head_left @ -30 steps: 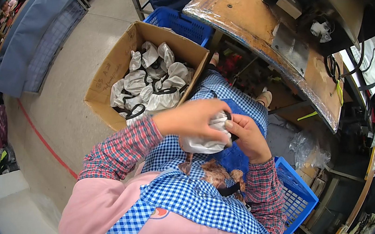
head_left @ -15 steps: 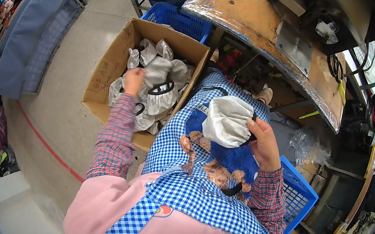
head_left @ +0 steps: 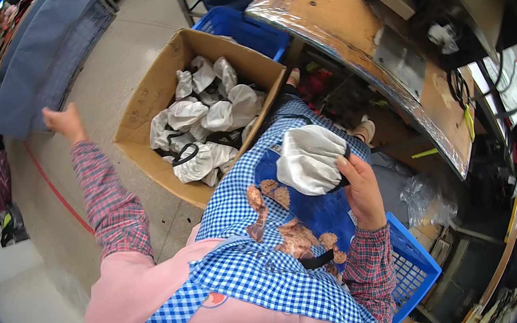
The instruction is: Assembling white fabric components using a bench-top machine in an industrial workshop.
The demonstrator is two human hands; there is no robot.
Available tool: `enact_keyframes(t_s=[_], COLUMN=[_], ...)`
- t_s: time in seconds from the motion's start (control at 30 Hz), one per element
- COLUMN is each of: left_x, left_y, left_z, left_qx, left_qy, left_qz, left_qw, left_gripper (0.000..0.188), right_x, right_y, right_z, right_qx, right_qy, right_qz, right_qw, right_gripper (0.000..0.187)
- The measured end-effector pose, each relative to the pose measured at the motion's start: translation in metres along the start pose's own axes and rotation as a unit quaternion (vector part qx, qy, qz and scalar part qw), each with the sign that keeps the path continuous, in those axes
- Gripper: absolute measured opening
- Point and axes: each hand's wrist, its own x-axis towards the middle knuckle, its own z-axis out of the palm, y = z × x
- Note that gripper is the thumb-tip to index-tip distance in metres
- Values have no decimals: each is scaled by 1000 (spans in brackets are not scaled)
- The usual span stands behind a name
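Note:
In my right hand [head_left: 359, 181], above my lap, is a silvery-white gathered cloth cover [head_left: 310, 160] with a black edge band. The thumb and fingers pinch it by that band. My left hand [head_left: 66, 123] is stretched far out to the left, over the floor beside the grey-blue cloth-covered rack. Its fingers are drawn together, and anything between them is too small to make out. Between the two hands stands an open cardboard box [head_left: 140, 124], holding several similar silvery-white covers [head_left: 197, 160] in a loose heap, some showing black bands.
A blue plastic basket [head_left: 242, 27] stands behind the box, another blue crate [head_left: 412, 274] at my right side. The film-wrapped workbench [head_left: 328, 15] spans the far right. The grey-blue cloth-covered rack [head_left: 41, 64] is at the left. Clear plastic film [head_left: 425, 198] lies near the bench.
My left hand has moved from over the box out to the left. A blurred pale cover that was beneath it now lies among the heap. My right hand still holds its cover.

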Motion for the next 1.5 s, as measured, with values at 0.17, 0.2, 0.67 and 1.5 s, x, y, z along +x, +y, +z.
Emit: enact_keyframes(t_s=[0.17,0.2,0.67,1.5], left_x=[-50,-72,-176,-152], left_y=[283,327,408,448], left_z=[-166,-198,-238,-225], left_qx=[-460,-516,-438,-371], left_qy=[-418,-483,-624,-792], left_qz=[153,266,406,379], left_qw=[768,655,504,302], left_gripper=[48,56,87,38], right_x=[11,12,-5,-23], right_y=[-8,-12,-41,-81], right_z=[7,11,-2,-20], right_qx=[-148,-188,-66,-607], right_qy=[-45,-70,-40,-20], right_qz=[-34,-34,-111,-424], right_qw=[987,979,991,672], right_gripper=[28,27,27,26])
